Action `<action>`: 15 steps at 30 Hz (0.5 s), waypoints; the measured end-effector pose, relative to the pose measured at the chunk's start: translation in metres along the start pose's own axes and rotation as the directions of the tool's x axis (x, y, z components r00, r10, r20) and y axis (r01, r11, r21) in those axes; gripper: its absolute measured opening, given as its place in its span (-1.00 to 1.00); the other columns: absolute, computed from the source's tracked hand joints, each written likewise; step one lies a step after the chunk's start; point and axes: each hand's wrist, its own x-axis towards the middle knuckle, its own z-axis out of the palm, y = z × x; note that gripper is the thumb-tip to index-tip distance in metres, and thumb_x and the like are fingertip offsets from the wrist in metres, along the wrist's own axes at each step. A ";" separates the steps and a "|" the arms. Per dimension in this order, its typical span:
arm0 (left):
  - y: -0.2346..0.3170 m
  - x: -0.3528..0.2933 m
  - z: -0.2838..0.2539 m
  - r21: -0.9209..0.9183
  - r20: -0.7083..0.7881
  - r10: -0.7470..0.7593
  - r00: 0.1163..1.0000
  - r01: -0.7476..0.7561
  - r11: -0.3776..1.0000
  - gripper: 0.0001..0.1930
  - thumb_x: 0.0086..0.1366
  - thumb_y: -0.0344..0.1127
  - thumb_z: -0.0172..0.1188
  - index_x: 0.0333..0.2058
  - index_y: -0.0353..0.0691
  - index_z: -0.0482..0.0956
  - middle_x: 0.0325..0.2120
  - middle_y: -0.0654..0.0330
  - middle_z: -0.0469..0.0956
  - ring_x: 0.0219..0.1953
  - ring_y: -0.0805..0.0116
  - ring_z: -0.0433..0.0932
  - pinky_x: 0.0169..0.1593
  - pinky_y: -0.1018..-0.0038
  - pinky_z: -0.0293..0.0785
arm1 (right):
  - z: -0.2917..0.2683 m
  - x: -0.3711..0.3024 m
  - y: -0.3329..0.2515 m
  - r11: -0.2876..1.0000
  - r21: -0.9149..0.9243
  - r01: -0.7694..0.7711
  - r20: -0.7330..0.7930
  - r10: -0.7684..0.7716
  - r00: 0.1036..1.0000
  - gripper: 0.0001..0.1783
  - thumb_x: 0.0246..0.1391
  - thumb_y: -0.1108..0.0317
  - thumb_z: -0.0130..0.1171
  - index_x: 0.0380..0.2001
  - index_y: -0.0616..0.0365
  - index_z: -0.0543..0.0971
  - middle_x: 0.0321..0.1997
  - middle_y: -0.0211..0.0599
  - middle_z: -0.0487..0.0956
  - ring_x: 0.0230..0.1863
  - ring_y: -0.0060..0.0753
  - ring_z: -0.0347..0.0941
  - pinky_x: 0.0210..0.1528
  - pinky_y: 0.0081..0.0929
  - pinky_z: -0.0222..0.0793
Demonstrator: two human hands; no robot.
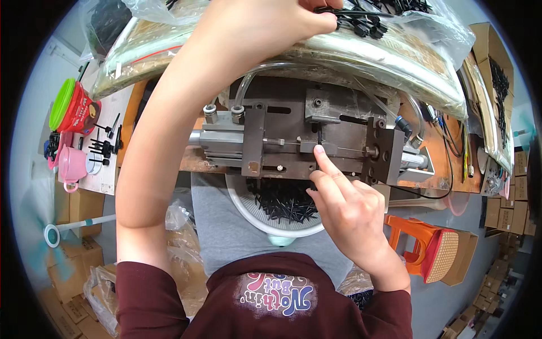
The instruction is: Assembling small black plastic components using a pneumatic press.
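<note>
Black pieces (285,202) in white basket (247,211)

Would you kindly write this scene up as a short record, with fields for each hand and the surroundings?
left hand: at black parts on a plastic-wrapped bundle; grip unclear
right hand: index fingertip at a slim black part in the metal fixture
lap area: white basket with black pieces
left side: pink cup, red tub
right side: orange stool
</note>
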 end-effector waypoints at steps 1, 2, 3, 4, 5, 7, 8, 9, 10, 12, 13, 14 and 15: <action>0.011 -0.008 -0.006 -0.113 -0.010 -0.049 0.999 0.047 0.993 -0.79 0.15 -0.43 0.26 -0.23 -0.31 0.72 -0.30 0.04 0.66 -0.38 0.11 0.67 -0.13 0.34 0.63 | -0.002 0.002 -0.001 1.000 0.006 0.002 -0.001 -0.002 1.000 -0.73 -0.09 0.41 0.44 -0.27 0.08 0.63 0.04 -0.18 0.65 -0.56 -0.52 0.54 -0.40 -0.59 0.50; 0.021 -0.014 -0.008 -0.147 -0.026 -0.086 0.996 0.081 0.986 -0.80 0.13 -0.45 0.29 -0.23 -0.31 0.72 -0.30 0.07 0.64 -0.36 0.18 0.66 -0.17 0.41 0.61 | -0.004 0.004 -0.001 1.000 0.013 0.005 -0.003 -0.005 1.000 -0.73 -0.10 0.42 0.44 -0.27 0.09 0.63 0.01 -0.19 0.66 -0.56 -0.53 0.54 -0.40 -0.59 0.50; 0.032 -0.022 -0.013 -0.175 -0.046 -0.129 0.991 0.120 0.977 -0.79 0.12 -0.47 0.33 -0.23 -0.31 0.71 -0.30 0.11 0.62 -0.34 0.25 0.64 -0.20 0.47 0.59 | -0.011 0.008 0.005 0.992 0.124 0.000 -0.036 0.005 0.999 -0.72 -0.11 0.42 0.45 -0.27 0.11 0.63 -0.01 -0.20 0.67 -0.54 -0.51 0.55 -0.41 -0.58 0.49; 0.042 -0.030 -0.014 -0.217 -0.063 -0.167 0.984 0.150 0.965 -0.78 0.10 -0.49 0.36 -0.23 -0.30 0.71 -0.30 0.14 0.60 -0.32 0.33 0.63 -0.23 0.54 0.57 | -0.016 0.012 0.011 0.971 0.237 -0.016 -0.058 0.031 0.998 -0.71 -0.11 0.42 0.45 -0.26 0.13 0.63 -0.03 -0.21 0.67 -0.52 -0.50 0.56 -0.41 -0.56 0.49; 0.040 -0.043 -0.012 -0.087 -0.090 -0.139 0.986 0.131 0.988 -0.76 0.11 -0.54 0.40 -0.20 -0.23 0.74 -0.21 0.24 0.57 -0.28 0.48 0.59 -0.32 0.69 0.57 | -0.021 0.018 0.018 0.937 0.347 -0.029 -0.077 0.059 0.995 -0.70 -0.12 0.43 0.46 -0.26 0.15 0.63 -0.06 -0.21 0.68 -0.50 -0.49 0.57 -0.42 -0.55 0.48; 0.048 -0.063 -0.014 -0.189 -0.062 -0.114 0.992 0.101 0.977 -0.70 -0.03 -0.58 0.45 -0.24 -0.28 0.72 -0.20 0.18 0.57 -0.28 0.48 0.60 -0.34 0.68 0.58 | -0.031 0.039 0.040 0.960 0.279 0.038 -0.320 0.056 0.946 -0.77 -0.05 0.43 0.37 -0.28 0.18 0.60 -0.26 -0.23 0.64 -0.33 -0.22 0.61 -0.31 -0.43 0.52; 0.055 -0.074 -0.015 -0.201 -0.038 -0.108 0.993 0.098 0.975 -0.68 -0.06 -0.57 0.47 -0.25 -0.29 0.71 -0.18 0.15 0.57 -0.28 0.47 0.61 -0.34 0.66 0.60 | -0.040 0.054 0.050 0.944 0.329 0.035 -0.400 0.105 0.911 -0.82 -0.04 0.45 0.35 -0.31 0.18 0.62 -0.28 -0.24 0.64 -0.37 -0.30 0.59 -0.35 -0.47 0.48; 0.062 -0.083 -0.014 -0.204 -0.015 -0.096 0.995 0.091 0.975 -0.67 -0.09 -0.56 0.49 -0.26 -0.30 0.71 -0.16 0.12 0.57 -0.29 0.45 0.62 -0.34 0.64 0.61 | -0.049 0.068 0.062 0.962 0.275 -0.005 -0.463 0.136 0.876 -0.83 -0.03 0.49 0.33 -0.30 0.19 0.64 -0.36 -0.24 0.63 -0.46 -0.36 0.53 -0.40 -0.50 0.44; 0.067 -0.095 -0.010 -0.196 0.008 -0.096 0.995 0.095 0.976 -0.65 -0.13 -0.56 0.51 -0.27 -0.31 0.70 -0.15 0.09 0.57 -0.29 0.43 0.63 -0.34 0.61 0.63 | -0.051 0.087 0.082 0.990 0.119 0.075 -0.556 0.004 0.831 -0.84 -0.01 0.48 0.33 -0.29 0.18 0.64 -0.42 -0.31 0.60 -0.50 -0.48 0.47 -0.45 -0.56 0.36; 0.076 -0.117 0.003 -0.151 0.051 -0.086 0.995 0.093 0.984 -0.67 -0.09 -0.51 0.50 -0.26 -0.31 0.69 -0.03 -0.01 0.57 -0.27 0.34 0.66 -0.32 0.54 0.63 | -0.059 0.118 0.109 0.997 -0.041 0.068 -0.542 -0.079 0.836 -0.81 0.05 0.40 0.31 -0.22 0.12 0.65 -0.37 -0.40 0.59 -0.37 -0.54 0.45 -0.30 -0.54 0.33; 0.078 -0.127 0.013 -0.163 0.066 -0.089 0.994 0.098 0.982 -0.68 -0.06 -0.49 0.48 -0.25 -0.31 0.68 0.03 -0.07 0.56 -0.27 0.30 0.68 -0.31 0.51 0.62 | -0.064 0.126 0.117 0.998 -0.057 -0.014 -0.454 -0.013 0.891 -0.77 0.08 0.33 0.28 -0.16 0.07 0.65 -0.25 -0.41 0.60 -0.18 -0.48 0.49 -0.10 -0.46 0.39; 0.082 -0.135 0.018 -0.105 0.119 -0.100 0.988 0.113 0.988 -0.70 -0.03 -0.48 0.47 -0.26 -0.31 0.67 0.06 -0.09 0.54 -0.28 0.26 0.68 -0.29 0.49 0.62 | -0.064 0.135 0.129 0.998 -0.066 -0.018 -0.402 -0.010 0.916 -0.76 0.08 0.30 0.28 -0.16 0.08 0.64 -0.25 -0.41 0.60 -0.17 -0.47 0.49 -0.08 -0.44 0.38; 0.085 -0.142 0.024 -0.047 0.171 -0.115 0.978 0.125 0.991 -0.72 0.00 -0.46 0.45 -0.26 -0.31 0.66 0.09 -0.11 0.53 -0.29 0.23 0.68 -0.27 0.48 0.61 | -0.061 0.142 0.144 0.997 -0.076 -0.023 -0.347 -0.005 0.938 -0.74 0.08 0.28 0.28 -0.15 0.08 0.64 -0.25 -0.40 0.59 -0.16 -0.46 0.49 -0.06 -0.43 0.37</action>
